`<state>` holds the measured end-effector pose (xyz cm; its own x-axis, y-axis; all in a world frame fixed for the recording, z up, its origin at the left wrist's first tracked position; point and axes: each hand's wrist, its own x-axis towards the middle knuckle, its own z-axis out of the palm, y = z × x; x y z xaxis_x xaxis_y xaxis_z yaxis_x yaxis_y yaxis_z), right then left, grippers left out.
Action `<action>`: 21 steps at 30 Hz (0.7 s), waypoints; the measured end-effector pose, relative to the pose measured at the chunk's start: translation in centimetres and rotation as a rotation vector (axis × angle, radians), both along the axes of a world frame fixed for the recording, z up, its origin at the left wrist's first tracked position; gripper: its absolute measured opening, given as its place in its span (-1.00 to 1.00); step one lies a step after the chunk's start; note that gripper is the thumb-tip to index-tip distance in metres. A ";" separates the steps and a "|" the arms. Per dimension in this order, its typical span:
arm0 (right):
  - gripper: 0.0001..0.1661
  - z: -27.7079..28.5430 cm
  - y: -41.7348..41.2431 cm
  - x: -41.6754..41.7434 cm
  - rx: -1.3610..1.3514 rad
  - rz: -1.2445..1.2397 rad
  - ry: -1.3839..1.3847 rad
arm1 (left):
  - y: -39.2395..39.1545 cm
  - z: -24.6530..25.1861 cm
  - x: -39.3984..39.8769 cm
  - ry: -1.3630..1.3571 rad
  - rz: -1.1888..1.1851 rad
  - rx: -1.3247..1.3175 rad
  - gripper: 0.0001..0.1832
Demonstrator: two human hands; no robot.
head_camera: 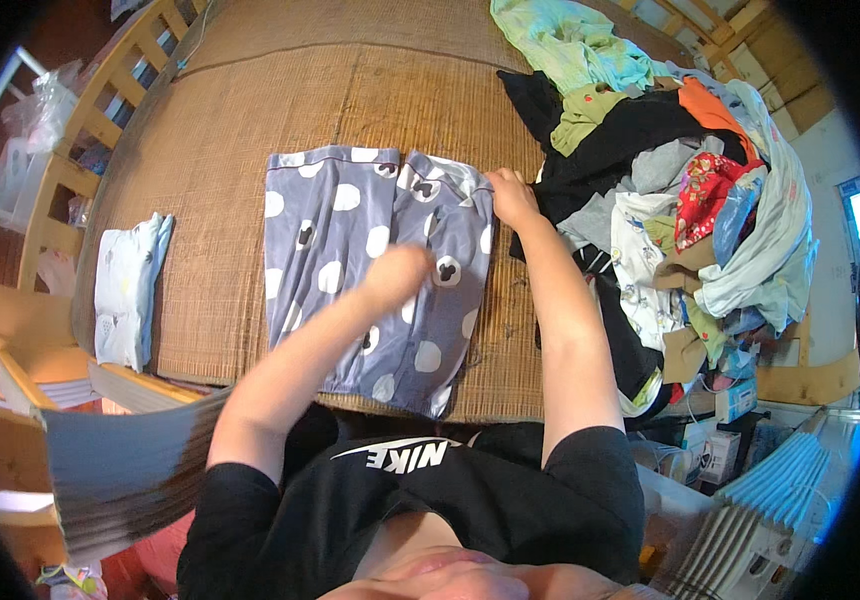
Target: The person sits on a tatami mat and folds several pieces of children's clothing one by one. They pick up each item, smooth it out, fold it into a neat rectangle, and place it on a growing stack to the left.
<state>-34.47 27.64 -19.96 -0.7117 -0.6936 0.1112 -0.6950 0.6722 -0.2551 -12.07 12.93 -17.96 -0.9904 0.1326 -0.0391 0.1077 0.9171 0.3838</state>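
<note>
A grey garment [340, 225] with white spots and dark mouse-head prints lies spread on the woven mat. Its two panels sit side by side like trouser legs, each with a dark-piped hem at the far end. My right hand [512, 196] grips the far right corner, where the cloth is rumpled. Above the right panel, my left hand [400, 279] is blurred by motion with its fingers curled. Whether it touches or holds cloth cannot be made out.
A tall heap of mixed clothes [647, 187] stands at the right, close to my right arm. A folded pale blue garment [126, 292] lies at the left of the woven mat [250, 97]. Wooden bed rails [70, 176] edge the left side.
</note>
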 end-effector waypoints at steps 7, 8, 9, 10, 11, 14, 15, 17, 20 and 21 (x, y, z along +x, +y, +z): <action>-0.69 1.0 0.4 -0.5 0.093 0.030 -0.046 | -5.6 -2.0 -14.3 0.201 0.005 0.023 -0.70; -0.69 0.8 0.6 -1.0 0.078 0.035 -0.054 | -5.7 -2.7 -15.2 0.143 -0.018 -0.004 -0.68; -0.68 0.2 1.2 -1.4 0.067 0.029 -0.066 | -5.1 -2.0 -16.0 0.082 -0.051 -0.026 -0.67; -0.71 0.0 1.3 -1.7 0.028 0.039 -0.062 | -5.0 -1.6 -16.3 0.016 -0.079 -0.056 -0.64; -0.72 -0.1 1.5 -2.0 0.037 0.076 -0.070 | -5.3 -1.9 -16.7 -0.062 -0.128 -0.063 -0.64; -0.75 0.0 1.5 -2.9 0.007 0.162 -0.145 | -7.6 -1.8 -18.4 -0.303 -0.237 -0.135 -0.69; -0.75 0.2 1.8 -3.3 0.012 0.145 -0.197 | -7.5 -1.3 -18.1 -0.242 -0.244 -0.114 -0.71; -0.71 0.5 2.1 -4.1 0.035 0.100 -0.242 | -7.3 -0.1 -16.8 -0.116 -0.248 -0.074 -0.74; -0.70 0.9 1.7 -4.5 0.043 0.152 -0.258 | -6.9 -0.5 -16.3 -0.096 -0.316 -0.186 -0.74; -0.70 1.0 1.9 -4.7 0.038 0.175 -0.253 | -6.6 -0.3 -16.2 -0.065 -0.311 -0.201 -0.74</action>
<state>-39.21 29.54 -18.91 -0.5831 -0.8082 -0.0827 -0.7187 0.5607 -0.4112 -28.26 6.38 -18.31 -0.8988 0.4095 -0.1564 0.3739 0.9024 0.2143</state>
